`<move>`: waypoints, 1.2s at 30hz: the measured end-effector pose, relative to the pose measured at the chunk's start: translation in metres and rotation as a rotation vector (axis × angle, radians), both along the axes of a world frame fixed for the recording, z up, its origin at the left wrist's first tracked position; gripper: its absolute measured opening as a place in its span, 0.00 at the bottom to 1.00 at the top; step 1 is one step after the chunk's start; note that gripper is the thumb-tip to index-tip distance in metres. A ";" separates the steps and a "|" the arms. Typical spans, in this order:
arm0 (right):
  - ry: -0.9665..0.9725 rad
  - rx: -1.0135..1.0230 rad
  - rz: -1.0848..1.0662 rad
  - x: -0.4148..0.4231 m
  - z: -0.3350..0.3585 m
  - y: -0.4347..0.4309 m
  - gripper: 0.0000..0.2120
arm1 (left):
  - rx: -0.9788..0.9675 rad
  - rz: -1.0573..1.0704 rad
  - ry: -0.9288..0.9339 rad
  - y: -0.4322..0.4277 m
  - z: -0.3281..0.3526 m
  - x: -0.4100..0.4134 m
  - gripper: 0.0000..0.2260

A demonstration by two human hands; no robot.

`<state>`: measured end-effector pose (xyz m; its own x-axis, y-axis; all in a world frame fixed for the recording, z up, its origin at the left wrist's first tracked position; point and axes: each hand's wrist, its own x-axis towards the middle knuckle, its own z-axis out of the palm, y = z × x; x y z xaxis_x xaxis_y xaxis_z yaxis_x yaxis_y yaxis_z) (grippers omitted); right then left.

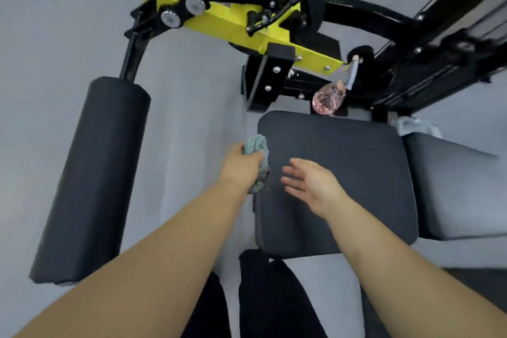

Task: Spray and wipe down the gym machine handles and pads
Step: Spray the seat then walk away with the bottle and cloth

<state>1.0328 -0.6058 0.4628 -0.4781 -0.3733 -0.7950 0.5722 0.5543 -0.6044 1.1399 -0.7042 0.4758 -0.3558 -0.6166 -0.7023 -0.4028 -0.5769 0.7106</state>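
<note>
Head view. Grips bunched cloth (pixel 256 149) in left hand (pixel 241 164) at seat pad (pixel 356 173) left edge; holds right hand (pixel 312 185) straight-fingered, empty, above it. Could topple spray bottle (pixel 329 99), standing at far edge, with a long wipe.

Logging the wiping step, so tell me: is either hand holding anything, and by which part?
The left hand grips the bunched blue cloth around its middle, ends sticking out either side. The right hand is open and holds nothing.

Left: roller pad (pixel 90 175); centre: seat pad (pixel 356 173); just behind it: spray bottle (pixel 329 100); right, adjoining: backrest pad (pixel 452 189).
</note>
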 end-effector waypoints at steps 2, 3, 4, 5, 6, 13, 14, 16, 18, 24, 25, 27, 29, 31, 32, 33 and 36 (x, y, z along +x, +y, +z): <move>0.078 0.051 -0.088 -0.028 0.000 0.019 0.05 | -0.010 -0.053 0.024 0.010 0.004 -0.026 0.07; 0.116 0.066 -0.109 -0.040 0.000 0.026 0.07 | -0.017 -0.078 0.019 0.014 0.005 -0.036 0.08; 0.152 0.078 -0.120 -0.051 0.000 0.032 0.12 | -0.021 -0.104 0.015 0.019 0.004 -0.046 0.09; 0.187 0.088 -0.128 -0.065 0.000 0.039 0.16 | -0.019 -0.126 0.015 0.024 0.003 -0.059 0.10; 0.221 0.096 -0.122 -0.077 -0.001 0.043 0.20 | -0.015 -0.142 0.008 0.029 0.000 -0.071 0.10; 0.334 0.094 0.117 -0.175 -0.022 0.005 0.32 | -0.034 -0.063 -0.081 0.031 -0.020 -0.136 0.12; 0.315 0.096 0.127 -0.192 -0.025 -0.005 0.33 | -0.034 -0.047 -0.094 0.030 -0.023 -0.148 0.13; 0.356 0.104 0.125 -0.225 -0.035 -0.027 0.34 | -0.020 0.006 -0.106 0.028 -0.027 -0.171 0.14; 0.429 0.118 0.107 -0.251 -0.042 -0.049 0.36 | -0.003 0.051 -0.103 0.026 -0.030 -0.188 0.13; 0.423 0.291 0.395 -0.305 -0.058 -0.093 0.32 | 0.011 0.116 -0.118 0.022 -0.038 -0.224 0.12; 0.436 0.305 0.436 -0.309 -0.063 -0.100 0.27 | 0.010 0.123 -0.124 0.022 -0.039 -0.227 0.12; 0.486 0.334 0.498 -0.312 -0.069 -0.106 0.18 | 0.018 0.130 -0.140 0.023 -0.038 -0.231 0.11; 0.595 0.352 0.559 -0.314 -0.071 -0.107 0.14 | 0.009 0.141 -0.143 0.024 -0.037 -0.234 0.11; 0.724 0.336 0.547 -0.311 -0.063 -0.099 0.14 | 0.005 0.137 -0.146 0.025 -0.034 -0.234 0.11; 0.755 0.304 0.516 -0.308 -0.056 -0.092 0.14 | 0.003 0.138 -0.143 0.025 -0.033 -0.234 0.11; 0.768 0.255 0.476 -0.306 -0.045 -0.082 0.14 | -0.002 0.138 -0.137 0.026 -0.031 -0.234 0.11; 0.740 0.095 0.426 -0.300 -0.009 -0.043 0.11 | -0.026 0.131 -0.117 0.028 -0.020 -0.232 0.11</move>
